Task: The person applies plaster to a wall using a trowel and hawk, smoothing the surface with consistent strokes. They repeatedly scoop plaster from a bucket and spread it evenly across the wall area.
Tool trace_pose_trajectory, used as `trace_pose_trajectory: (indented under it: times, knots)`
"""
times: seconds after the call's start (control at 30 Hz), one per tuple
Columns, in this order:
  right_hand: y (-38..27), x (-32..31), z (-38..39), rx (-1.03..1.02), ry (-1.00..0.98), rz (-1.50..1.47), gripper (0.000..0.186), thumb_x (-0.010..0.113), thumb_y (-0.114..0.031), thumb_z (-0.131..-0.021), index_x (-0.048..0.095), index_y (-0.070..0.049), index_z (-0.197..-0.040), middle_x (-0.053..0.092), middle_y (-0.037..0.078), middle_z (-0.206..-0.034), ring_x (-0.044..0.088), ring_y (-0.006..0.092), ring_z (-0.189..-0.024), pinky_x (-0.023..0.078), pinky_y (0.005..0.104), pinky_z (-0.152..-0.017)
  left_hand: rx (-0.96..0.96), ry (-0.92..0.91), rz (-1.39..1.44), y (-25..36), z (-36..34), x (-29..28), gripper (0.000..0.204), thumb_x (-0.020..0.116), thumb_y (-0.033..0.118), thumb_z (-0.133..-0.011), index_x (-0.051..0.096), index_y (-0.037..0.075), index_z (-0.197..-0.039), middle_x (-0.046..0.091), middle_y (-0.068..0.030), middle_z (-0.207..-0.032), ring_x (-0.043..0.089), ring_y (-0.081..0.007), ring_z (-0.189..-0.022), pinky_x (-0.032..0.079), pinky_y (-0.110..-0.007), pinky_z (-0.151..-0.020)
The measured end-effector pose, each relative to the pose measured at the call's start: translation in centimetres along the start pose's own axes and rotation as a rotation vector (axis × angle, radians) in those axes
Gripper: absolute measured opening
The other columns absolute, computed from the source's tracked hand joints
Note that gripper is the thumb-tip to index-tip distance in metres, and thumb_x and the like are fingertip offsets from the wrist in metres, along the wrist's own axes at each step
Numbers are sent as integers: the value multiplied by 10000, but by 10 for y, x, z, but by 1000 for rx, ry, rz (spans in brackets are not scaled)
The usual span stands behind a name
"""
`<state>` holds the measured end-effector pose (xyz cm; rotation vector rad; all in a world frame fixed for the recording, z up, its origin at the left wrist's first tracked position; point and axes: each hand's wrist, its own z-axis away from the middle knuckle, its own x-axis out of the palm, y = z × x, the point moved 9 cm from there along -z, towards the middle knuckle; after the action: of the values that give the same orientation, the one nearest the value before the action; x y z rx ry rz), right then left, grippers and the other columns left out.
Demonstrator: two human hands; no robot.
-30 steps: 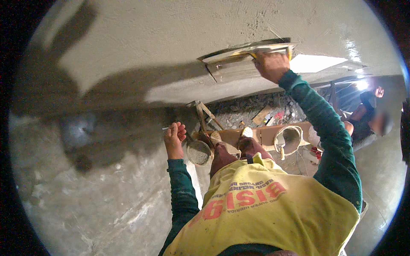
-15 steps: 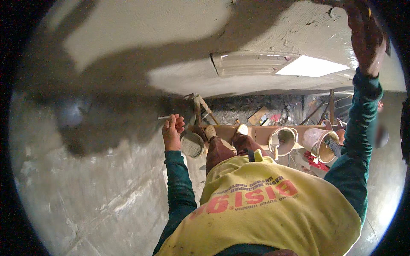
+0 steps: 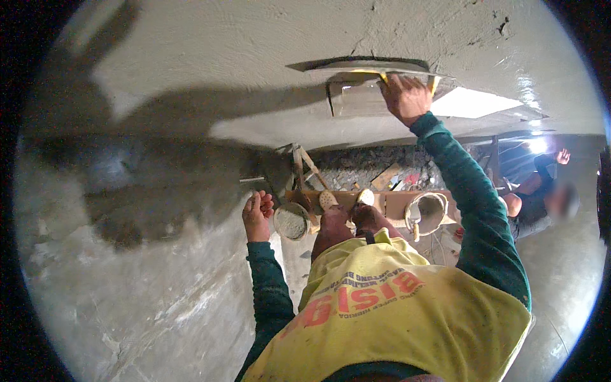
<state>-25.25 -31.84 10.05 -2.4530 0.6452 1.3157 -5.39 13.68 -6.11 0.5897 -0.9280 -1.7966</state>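
Across yellow shirt | red, dark lettering | right grip holds trowel

2 buckets flank the person's 2 feet.

Your right hand is back at the upper middle of the view, away from its far upper-right spot half a second ago, bringing the plastering trowel fully into sight. Your right sleeve now covers the pale bucket's place, while the seated co-worker beyond reappears, hand raised.
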Motion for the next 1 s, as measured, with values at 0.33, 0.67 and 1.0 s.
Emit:
trace_pose_trajectory:
  times: [0.33,0.67,1.0]
  knots:
    - [94,-200,-77,17,214,173,325,724,-164,-870,686,-43,-1169,749,104,-949,723,217,-835,562,353,-750,-34,-86,34,-1,-45,-5,324,636,400,-978,685,102,-1097,722,-11,-945,636,-86,-750,498,-234,-661]
    - [-10,25,66,21,-223,264,367,677,-315,-872,646,-138,-1192,673,118,-1167,604,346,-1130,465,527,-925,-48,-99,-59,0,-50,-23,336,606,407,-992,682,93,-1082,719,-18,-948,639,-92,-758,500,-251,-665]
    - [-27,72,55,-47,-227,115,263,606,-298,-954,639,-81,-1099,704,145,-983,678,333,-912,508,473,-837,-82,-16,-40,-25,-31,-54,323,630,386,-983,660,86,-1098,713,-27,-942,642,-97,-762,490,-242,-634]
